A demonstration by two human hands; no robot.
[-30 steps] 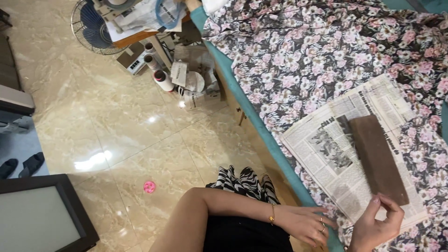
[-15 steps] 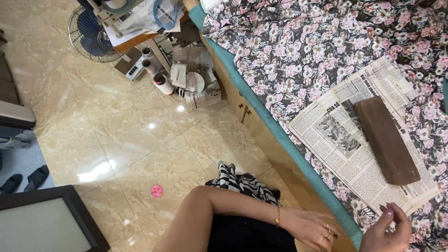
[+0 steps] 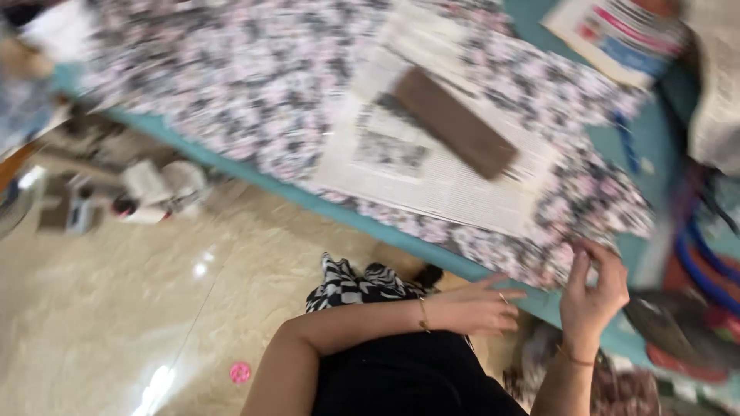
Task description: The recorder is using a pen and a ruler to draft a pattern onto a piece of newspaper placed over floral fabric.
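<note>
- A person's right hand [image 3: 592, 289] is raised at the near edge of a floral cloth [image 3: 254, 100] spread over a teal counter [image 3: 362, 222]; the fingers [image 3: 580, 266] pinch the cloth's hem, thumb against forefinger, though blur hides how much cloth sits between them;
- The left hand [image 3: 476, 306] lies flat just beside those fingers, palm down and fingers spread and nearly straight, resting at the counter's edge and holding nothing; a thin bracelet [image 3: 423, 314] circles its wrist;
- Beyond the fingers, well up the cloth, an open newspaper [image 3: 432, 166] lies flat; a long brown strip [image 3: 455, 123] rests slantwise on top of it;
- Further off and past the right hand's fingers, a second printed sheet [image 3: 617, 35] with coloured bands lies on the bare teal surface; blue hoops [image 3: 705, 250] show at the far right edge, blurred;
- Below the fingers, a black-and-white patterned cloth [image 3: 362, 283] hangs by the person's black garment; a small pink disc [image 3: 240, 373] lies on the pale tiled floor [image 3: 116, 308];
- To the far left of the left fingers, blurred clutter [image 3: 150, 189] sits on the floor against the counter.
</note>
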